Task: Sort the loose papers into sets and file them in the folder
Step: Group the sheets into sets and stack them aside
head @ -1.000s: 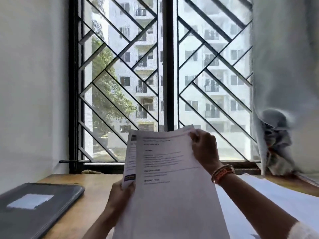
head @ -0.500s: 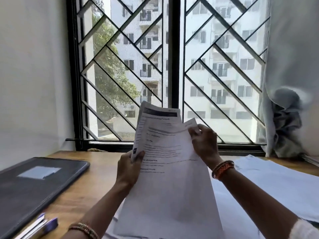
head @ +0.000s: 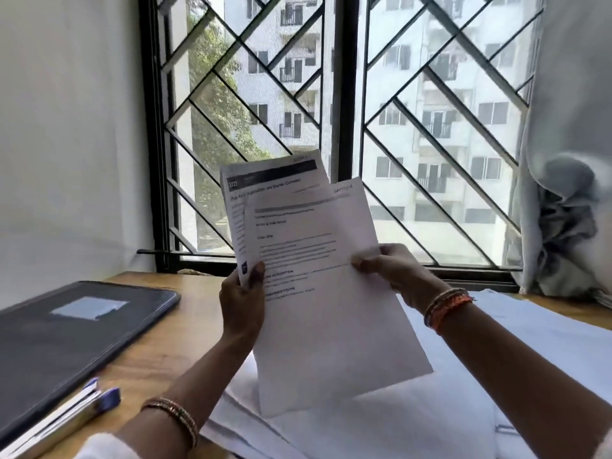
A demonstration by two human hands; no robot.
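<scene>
I hold two printed sheets upright in front of the window. My left hand (head: 243, 303) grips their left edge with the thumb on the front. My right hand (head: 394, 270) pinches the right edge of the front sheet (head: 331, 309), which is slid down and to the right. The back sheet (head: 265, 183), with a dark header band, shows above and to the left of it. More loose papers (head: 430, 419) lie spread on the desk under my arms. The dark grey folder (head: 66, 336), with a pale label, lies closed on the desk at the left.
A wooden desk (head: 185, 326) runs up to a barred window (head: 334, 127). Two pens with blue caps (head: 96, 397) lie by the folder's near edge. A bunched grey curtain (head: 563, 220) hangs at the right. A white wall stands on the left.
The view tilted down, showing more desk and the pens. My right hand slid from the front sheet's top corner to its right edge, drawing it down and right, so the back sheet's header shows.
</scene>
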